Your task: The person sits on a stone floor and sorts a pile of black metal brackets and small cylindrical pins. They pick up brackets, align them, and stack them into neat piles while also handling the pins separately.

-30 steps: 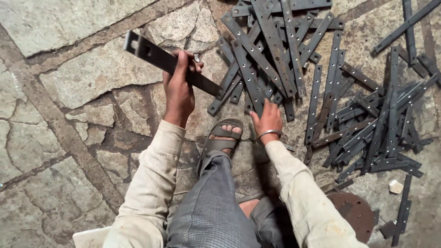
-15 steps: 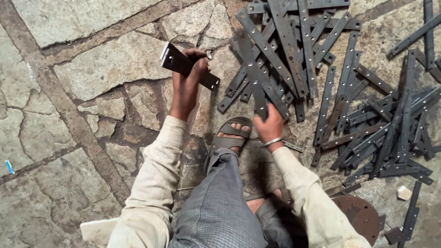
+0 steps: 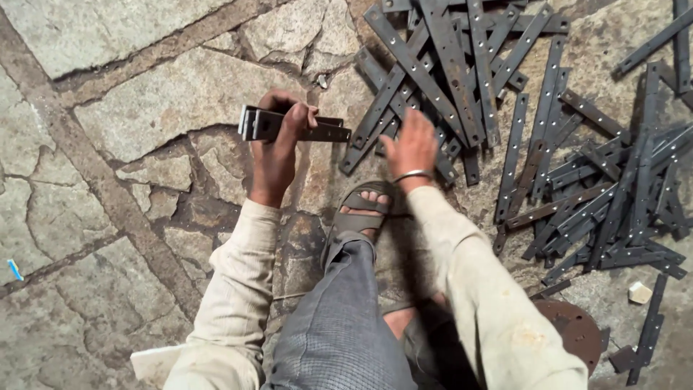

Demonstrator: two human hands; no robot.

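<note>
My left hand [image 3: 278,148] clamps a bundle of metal strips [image 3: 292,126]; right hand [image 3: 411,148], fingers spread and empty, reaches the strip pile [image 3: 462,79]. Next, I reckon: pinch one.

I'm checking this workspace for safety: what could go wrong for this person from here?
1. The left hand grips a bundle of metal strips bare; a raw edge could cut the palm, or a strip might slip out.
2. The right hand reaches into the tangled pile of strips; shifting pieces could pinch the fingers.
3. The foot in an open sandal sits beside the pile, toes exposed to any falling strip.
</note>
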